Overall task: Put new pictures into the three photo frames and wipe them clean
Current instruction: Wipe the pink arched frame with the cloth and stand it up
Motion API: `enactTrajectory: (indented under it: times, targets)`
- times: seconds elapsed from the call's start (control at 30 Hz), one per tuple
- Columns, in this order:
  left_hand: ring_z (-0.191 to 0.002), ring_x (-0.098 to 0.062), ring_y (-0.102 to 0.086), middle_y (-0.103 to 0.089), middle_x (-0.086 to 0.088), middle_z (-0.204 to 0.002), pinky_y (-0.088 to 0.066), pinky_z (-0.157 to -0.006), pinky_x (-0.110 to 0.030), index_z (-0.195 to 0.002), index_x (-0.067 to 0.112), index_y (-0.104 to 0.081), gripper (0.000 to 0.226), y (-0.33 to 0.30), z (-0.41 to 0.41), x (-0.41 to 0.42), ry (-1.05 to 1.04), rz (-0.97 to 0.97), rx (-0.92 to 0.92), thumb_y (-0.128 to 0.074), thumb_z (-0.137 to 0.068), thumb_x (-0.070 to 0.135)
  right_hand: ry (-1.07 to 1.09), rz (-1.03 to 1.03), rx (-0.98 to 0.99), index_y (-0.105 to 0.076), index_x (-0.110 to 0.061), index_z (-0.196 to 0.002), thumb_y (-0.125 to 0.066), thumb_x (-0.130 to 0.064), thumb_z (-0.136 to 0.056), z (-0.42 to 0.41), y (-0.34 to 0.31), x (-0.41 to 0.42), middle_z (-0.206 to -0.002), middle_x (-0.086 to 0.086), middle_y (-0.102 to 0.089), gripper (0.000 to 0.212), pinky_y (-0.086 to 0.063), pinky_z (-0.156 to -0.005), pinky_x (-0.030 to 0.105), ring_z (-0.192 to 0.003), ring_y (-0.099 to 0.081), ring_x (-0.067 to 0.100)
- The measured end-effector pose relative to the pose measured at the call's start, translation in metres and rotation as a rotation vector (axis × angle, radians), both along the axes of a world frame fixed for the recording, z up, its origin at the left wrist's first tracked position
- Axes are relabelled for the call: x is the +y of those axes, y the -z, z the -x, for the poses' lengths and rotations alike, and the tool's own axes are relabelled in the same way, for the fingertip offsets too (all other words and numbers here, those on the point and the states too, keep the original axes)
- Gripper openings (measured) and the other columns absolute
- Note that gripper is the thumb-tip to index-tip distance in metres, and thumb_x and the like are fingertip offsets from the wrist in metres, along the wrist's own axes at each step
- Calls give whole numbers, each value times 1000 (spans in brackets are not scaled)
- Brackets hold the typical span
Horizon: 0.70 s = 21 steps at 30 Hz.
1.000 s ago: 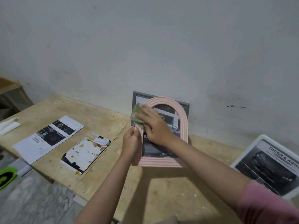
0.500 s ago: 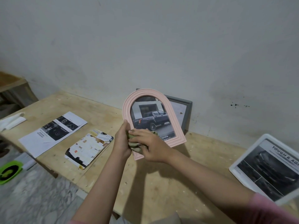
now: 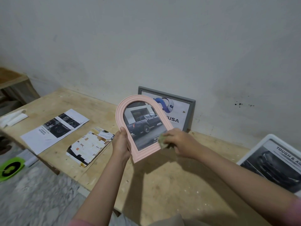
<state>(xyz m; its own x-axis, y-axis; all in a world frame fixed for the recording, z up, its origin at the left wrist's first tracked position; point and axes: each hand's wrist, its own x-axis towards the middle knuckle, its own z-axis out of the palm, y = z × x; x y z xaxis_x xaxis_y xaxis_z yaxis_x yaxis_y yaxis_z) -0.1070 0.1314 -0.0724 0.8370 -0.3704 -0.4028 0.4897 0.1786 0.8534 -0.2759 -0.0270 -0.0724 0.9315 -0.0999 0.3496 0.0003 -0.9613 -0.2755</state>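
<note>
From the head view we see the left hand (image 3: 121, 144) gripping the lower left edge of the pink arched frame (image 3: 143, 126), thumb on its front, lifted above the wooden table (image 3: 162, 185) and tilted. The frame shows a dark pickup picture. At its four o'clock, our right hand (image 3: 180, 142) has its fingers curled round a greenish cloth (image 3: 162, 141), pressed to the frame's lower right rim. At one o'clock a grey frame (image 3: 190, 111) leans on the wall; at three o'clock lies a white frame (image 3: 260, 147). Loose printed sheets (image 3: 55, 128) lie at nine o'clock.
</note>
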Motion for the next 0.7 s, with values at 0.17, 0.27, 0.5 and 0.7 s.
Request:
enactTrajectory:
  times: [0.17,0.27,0.5,0.7]
  targets:
    - [-106,-35,-64,-67,-18,-114,-49,-96,-51,-107,8,-63,36,-1,13,-9,20,20,-79,-38,-101,33,576,-280,-215,-51,-30,-129,-47,-3,-83,-22,28,-5,-135,10,-47,54,-54,-82,48,-108,-54,33]
    - [-105,-35,-63,-67,-16,-108,-49,-96,-50,-87,16,-63,28,-7,23,-21,-36,12,-128,-42,-100,29,611,-382,-106,-26,-54,-136,-47,-6,-85,-33,54,31,-144,1,-34,73,-58,-75,40,-108,-57,26]
    - [-91,-24,-58,-62,-13,-94,-48,-96,-45,-80,14,-57,30,-4,13,-22,-117,10,-124,-42,-100,29,121,-364,-235,-63,-21,-118,-36,-6,-76,-14,51,103,-143,3,-46,53,-29,-112,25,-136,-37,15]
    - [-97,-30,-62,-64,-17,-108,-49,-96,-47,-91,13,-59,30,-3,4,-8,-103,43,-72,-37,-102,31,481,-488,-594,-65,-3,-113,-46,13,-74,-1,20,34,-115,8,-64,47,-40,-95,9,-112,-54,-2]
